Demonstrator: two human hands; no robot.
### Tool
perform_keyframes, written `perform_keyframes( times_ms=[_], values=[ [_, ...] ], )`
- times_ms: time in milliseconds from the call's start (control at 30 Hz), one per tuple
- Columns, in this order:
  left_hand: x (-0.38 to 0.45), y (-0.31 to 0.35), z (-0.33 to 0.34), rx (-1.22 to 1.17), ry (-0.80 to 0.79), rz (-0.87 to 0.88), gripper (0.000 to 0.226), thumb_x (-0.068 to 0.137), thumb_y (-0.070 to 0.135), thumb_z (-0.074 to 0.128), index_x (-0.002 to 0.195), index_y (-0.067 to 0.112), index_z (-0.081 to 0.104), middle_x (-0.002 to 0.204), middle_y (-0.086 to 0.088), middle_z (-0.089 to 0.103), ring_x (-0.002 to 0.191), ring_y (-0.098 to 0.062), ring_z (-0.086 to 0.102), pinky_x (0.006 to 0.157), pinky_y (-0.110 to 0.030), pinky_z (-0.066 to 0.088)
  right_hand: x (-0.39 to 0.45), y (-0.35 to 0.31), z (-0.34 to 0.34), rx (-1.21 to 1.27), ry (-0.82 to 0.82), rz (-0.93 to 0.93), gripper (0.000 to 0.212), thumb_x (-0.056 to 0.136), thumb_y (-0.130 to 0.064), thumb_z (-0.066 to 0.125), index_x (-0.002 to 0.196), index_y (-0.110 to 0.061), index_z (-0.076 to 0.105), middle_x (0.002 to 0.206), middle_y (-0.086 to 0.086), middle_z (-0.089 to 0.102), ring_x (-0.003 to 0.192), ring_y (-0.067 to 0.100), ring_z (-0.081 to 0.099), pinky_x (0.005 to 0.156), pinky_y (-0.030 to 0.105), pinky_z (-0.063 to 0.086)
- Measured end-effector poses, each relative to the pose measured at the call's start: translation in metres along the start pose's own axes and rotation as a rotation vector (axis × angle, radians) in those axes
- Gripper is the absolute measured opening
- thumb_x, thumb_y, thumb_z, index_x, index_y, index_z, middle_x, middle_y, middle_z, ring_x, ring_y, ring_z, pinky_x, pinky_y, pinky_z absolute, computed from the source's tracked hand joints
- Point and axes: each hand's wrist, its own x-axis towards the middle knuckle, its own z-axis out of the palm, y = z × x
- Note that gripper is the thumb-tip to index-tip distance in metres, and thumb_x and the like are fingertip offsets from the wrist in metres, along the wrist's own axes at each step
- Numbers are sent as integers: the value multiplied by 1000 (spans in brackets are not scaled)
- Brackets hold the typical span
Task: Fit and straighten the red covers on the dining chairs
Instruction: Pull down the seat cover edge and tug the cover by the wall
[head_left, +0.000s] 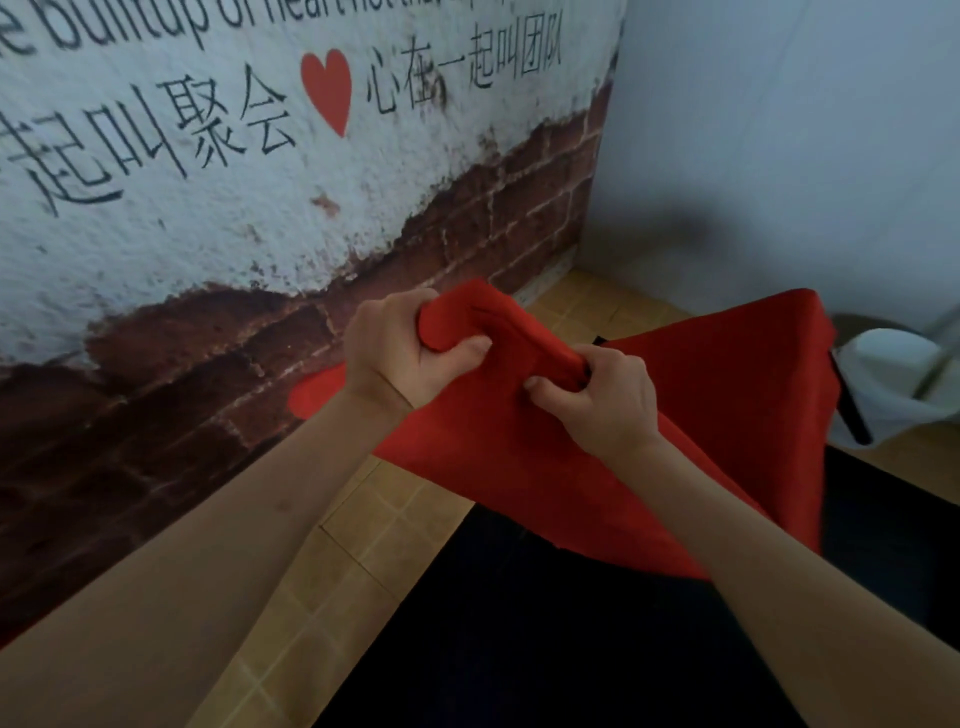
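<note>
A red chair cover (727, 415) is stretched over the top of a dark chair (571, 623) in the middle of the head view. My left hand (400, 353) grips a bunched corner of the cover at its upper left, fingers curled round the fabric. Just right of it, my right hand (602, 400) pinches a fold of the same cover along the top edge. The chair's back is mostly hidden under the cloth. A black chair leg or frame bar (852, 405) shows at the cover's right side.
A brick-and-plaster wall (260, 234) with painted writing and a red heart runs close along the left. A pale wall closes the corner on the right. A white bin (893, 374) stands at the far right. Tan floor tiles (374, 530) lie below.
</note>
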Motion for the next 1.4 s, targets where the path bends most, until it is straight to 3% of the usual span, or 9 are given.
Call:
perform_keyframes(
  times_ms=[167, 333, 500, 667, 967, 1067, 1200, 1400],
  values=[
    [21, 41, 11, -4, -53, 46, 78, 60, 75, 44, 75, 4, 71, 57, -8, 60, 63, -30, 64, 57, -44, 47, 0, 15, -34, 67, 65, 13, 43, 60, -67, 50, 50, -26, 46, 42, -12, 45, 42, 4, 50, 42, 14, 26],
    [39, 76, 23, 36, -83, 81, 79, 57, 76, 41, 70, 4, 68, 56, -11, 58, 61, -32, 62, 58, -45, 48, -2, 29, -62, 96, 158, 42, 52, 62, -67, 50, 53, -15, 52, 43, -11, 46, 44, 7, 50, 45, 18, 30],
    [48, 100, 35, 50, -96, 116, 78, 54, 76, 41, 72, 6, 70, 64, -12, 65, 69, -33, 66, 60, -40, 49, -7, 39, -82, 120, 241, 67, 39, 60, -67, 50, 50, -29, 45, 44, -15, 51, 49, 2, 53, 46, 13, 31],
    [54, 122, 46, 59, -125, 157, 77, 52, 78, 39, 73, 11, 71, 67, -11, 69, 73, -34, 67, 62, -35, 47, -10, 51, -99, 102, 298, 93, 57, 61, -67, 49, 60, -10, 60, 46, -8, 50, 49, 9, 53, 49, 27, 36],
    [72, 156, 64, 119, -155, 242, 79, 49, 81, 34, 77, 16, 71, 78, -12, 71, 84, -36, 67, 68, -36, 47, -11, 65, -124, 97, 382, 159, 63, 59, -67, 47, 71, -9, 68, 51, -5, 55, 53, 11, 55, 54, 31, 39],
    [80, 164, 71, 125, -177, 289, 80, 49, 81, 32, 78, 17, 71, 80, -11, 72, 86, -36, 66, 69, -36, 46, -8, 72, -128, 129, 424, 181, 56, 60, -65, 49, 66, -12, 65, 50, -5, 54, 52, 10, 54, 54, 33, 42],
    [95, 180, 85, 123, -197, 347, 81, 49, 82, 29, 77, 18, 69, 81, -10, 71, 87, -34, 66, 70, -37, 46, -2, 88, -137, 144, 510, 166, 35, 62, -63, 50, 52, -30, 47, 42, -11, 42, 44, 2, 45, 51, 27, 34],
    [106, 206, 101, 118, -203, 403, 87, 48, 85, 27, 80, 16, 70, 84, -12, 71, 89, -35, 66, 68, -37, 45, -1, 103, -151, 159, 620, 106, 39, 68, -58, 51, 46, -33, 30, 42, -16, 43, 40, 3, 39, 45, 15, 23]
  ],
)
